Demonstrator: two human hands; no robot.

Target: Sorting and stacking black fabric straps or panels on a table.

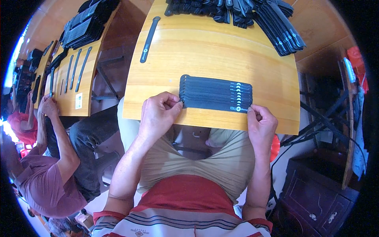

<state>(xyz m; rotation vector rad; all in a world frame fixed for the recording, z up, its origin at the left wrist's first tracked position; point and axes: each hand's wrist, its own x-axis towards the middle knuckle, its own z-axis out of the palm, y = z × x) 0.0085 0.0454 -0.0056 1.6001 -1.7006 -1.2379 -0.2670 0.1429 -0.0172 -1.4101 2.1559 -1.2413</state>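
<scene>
Left hand point(158, 114): at about 8 o'clock of the wooden board point(221, 51), fingers pinched on the left end of the nearest black strap.
Right hand point(260, 122): at 4 o'clock of the board, fingertips closed on the right end of that same strap.
Strap stack point(215, 94): a fanned row of flat black straps on the near edge of the board, between the two hands and touching both.
Long axis: runs 9 to 3 o'clock, so each hand has one end; neither is nearer.
Single strap point(149, 34): lies alone toward 11 o'clock, well apart.
Strap pile point(252, 15): heaped at 12 to 1 o'clock on the far edge.
Neighbour point(51, 170): another person sits at 9 o'clock, at a second board.
</scene>
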